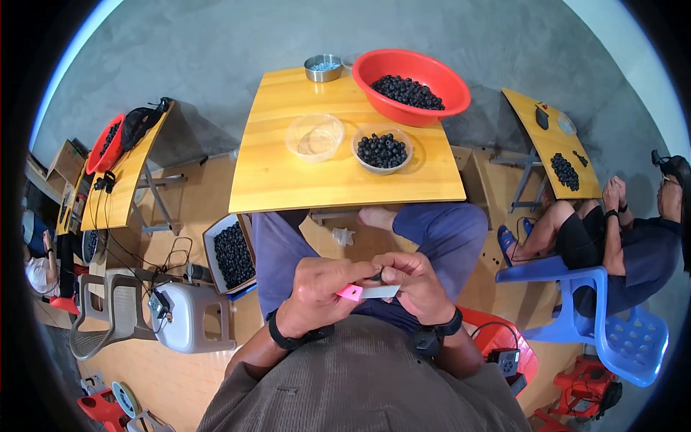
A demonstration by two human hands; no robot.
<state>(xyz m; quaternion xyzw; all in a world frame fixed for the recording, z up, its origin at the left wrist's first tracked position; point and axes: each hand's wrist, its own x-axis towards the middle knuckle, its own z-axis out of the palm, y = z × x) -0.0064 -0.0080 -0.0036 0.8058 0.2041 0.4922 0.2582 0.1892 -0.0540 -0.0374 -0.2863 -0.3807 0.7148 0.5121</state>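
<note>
My two hands meet above my lap, in front of the wooden table. My left hand (320, 289) is closed on a small knife (350, 292) with a pink handle, its pale flat blade pointing right beneath the fingertips. My right hand (416, 284) pinches a small black round part (376, 276) just above the blade; the left fingertips are close against it. Most of the part is hidden by fingers. Ahead on the table, a clear bowl (384, 171) holds many similar black parts, beside another clear bowl (295, 148) with none visible in it.
A red basin (458, 101) of black parts and a metal bowl (309, 75) of small bluish pieces stand on the table's (345, 190) far side. A box of black parts (230, 258) lies left of my legs. At right, a person (633, 245) sits on a blue chair (558, 271).
</note>
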